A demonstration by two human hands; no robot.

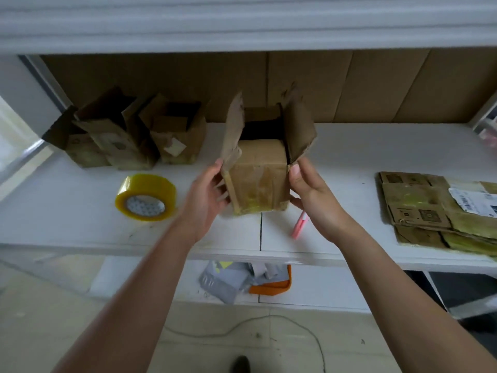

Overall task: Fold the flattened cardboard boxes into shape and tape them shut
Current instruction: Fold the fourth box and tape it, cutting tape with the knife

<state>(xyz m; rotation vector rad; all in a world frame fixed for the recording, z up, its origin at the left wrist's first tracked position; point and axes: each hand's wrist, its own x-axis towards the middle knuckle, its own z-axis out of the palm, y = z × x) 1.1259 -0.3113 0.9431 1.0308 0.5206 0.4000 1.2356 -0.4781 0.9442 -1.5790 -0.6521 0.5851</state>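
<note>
Upright on the white shelf (pixel 349 157), the small brown cardboard box (pixel 259 179) was held between the left hand (pixel 207 195) and right hand (pixel 309 192), fingers curled round its sides. Its torn, worn flaps (pixel 232 133) probably risked ripping further if folded roughly.

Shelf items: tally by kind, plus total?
Erected cardboard boxes: 3, one held between left hand and right hand, two at back left
Flattened box stack: 1
Tape roll: 1
Pink cutter: 1
Total: 6

Upright worn cardboard box (pixel 259 181), top flaps open, beside yellow tape roll (pixel 146 197)
</note>
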